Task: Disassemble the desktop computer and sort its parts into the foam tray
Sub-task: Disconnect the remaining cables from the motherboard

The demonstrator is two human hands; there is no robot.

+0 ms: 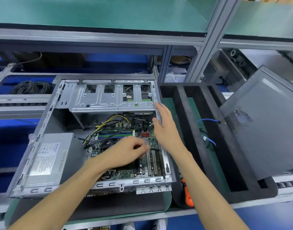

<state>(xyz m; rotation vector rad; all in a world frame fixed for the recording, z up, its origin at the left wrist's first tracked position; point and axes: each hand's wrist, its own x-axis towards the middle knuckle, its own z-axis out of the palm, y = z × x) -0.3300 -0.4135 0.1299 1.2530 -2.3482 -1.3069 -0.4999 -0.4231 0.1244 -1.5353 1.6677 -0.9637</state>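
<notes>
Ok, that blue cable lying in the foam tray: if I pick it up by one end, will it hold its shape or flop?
Probably it flops. The blue cable already lies in loose curves across the foam tray, so it looks limp rather than stiff. It is thin, so likely light. The dark connector at its far end may swing or snag on a foam divider.
</notes>
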